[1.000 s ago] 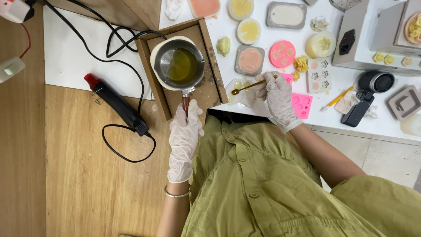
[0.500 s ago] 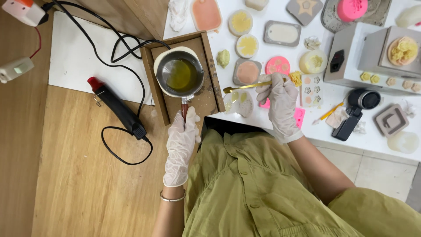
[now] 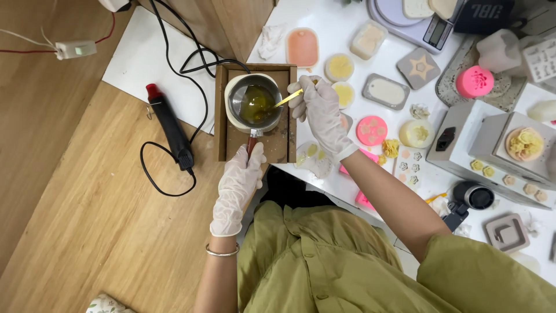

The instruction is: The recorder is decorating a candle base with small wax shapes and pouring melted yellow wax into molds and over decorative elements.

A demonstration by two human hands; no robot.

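Note:
A small metal melting pot with yellow-green liquid sits on a wooden tray at the white table's left end. My left hand, in a white glove, grips the pot's dark red handle from below. My right hand, also gloved, holds a thin yellow stirring stick whose far tip dips into the liquid. The right hand hovers over the tray's right rim, beside round yellow wax moulds.
A black heat gun with a red tip and looped cable lies on the wooden floor to the left. Moulds in orange, pink and grey, small flower shapes, a scale and white boxes crowd the table to the right.
My right hand has moved left from the table's moulds to the pot, bringing the stick's tip into the liquid. The left hand stays on the handle. The view has come closer.

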